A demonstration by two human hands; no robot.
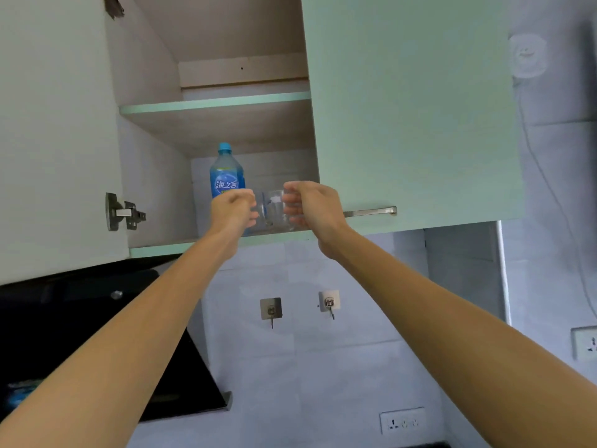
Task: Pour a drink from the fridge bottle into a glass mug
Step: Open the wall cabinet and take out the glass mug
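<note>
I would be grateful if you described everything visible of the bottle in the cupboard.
The bottle is translucent blue plastic with a light-blue screw cap on and a blue label bearing white characters. It stands upright at the left of the open cabinet's lower shelf. The left hand curls round its lower half, hiding the base. The glass mug sits close on its right.

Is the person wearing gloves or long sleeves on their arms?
No. The left hand and the right hand are bare, with no gloves, rings or watch to be seen. The left forearm and the right forearm are bare too; no sleeve shows up to the picture's edge.
</note>
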